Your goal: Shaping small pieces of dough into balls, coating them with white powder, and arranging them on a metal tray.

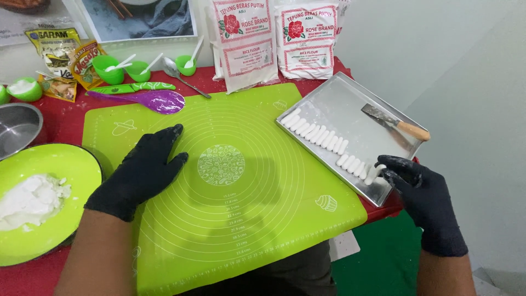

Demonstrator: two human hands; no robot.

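A: Nearest to us the green silicone mat (241, 219) covers the worktop, and the left hand (141, 174) rests flat on it, fingers spread wide and holding nothing.

B: And the right hand (419, 189)?

A: At the near right corner of the metal tray (334, 107), fingers pinched narrow around 1 small white dough stick (375, 174), at the end of the near row.

B: How would that piece handle?

A: Light and soft, I judge, easily dented, and dusty with flour, so hardly sticky. A gentle pinch at its middle, from both long sides, suits it best.

B: What else is there?

A: A row of dough sticks (313, 131) lies farther along the tray, and a wooden-handled scraper (395, 123) lies at the tray's far right. A green bowl of white dough (33, 200) sits near left.
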